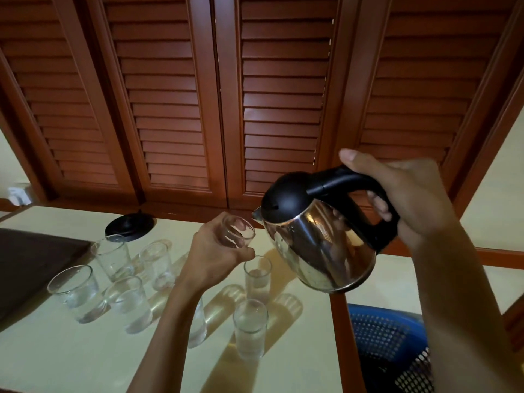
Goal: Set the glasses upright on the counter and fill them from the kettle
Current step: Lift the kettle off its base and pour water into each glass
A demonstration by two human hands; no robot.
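Note:
My right hand (408, 194) grips the black handle of a steel kettle (320, 245) held above the counter, tilted with its spout toward the left. My left hand (215, 253) holds a small clear glass (236, 231) in the air, its mouth just beside the spout. Several clear glasses stand upright on the pale counter (56, 358): two wide ones (75, 293) (112, 256) at the left, others (129, 303) (157, 265) in the middle, and two narrow ones (258, 275) (251, 327) below the kettle. One more glass (198, 327) is partly hidden behind my left forearm.
The kettle's black base (130, 225) sits at the back of the counter. A dark tray (31, 259) lies at the left. A blue basket (385, 336) stands beyond the counter's right edge. Louvered wooden doors (255, 95) rise behind.

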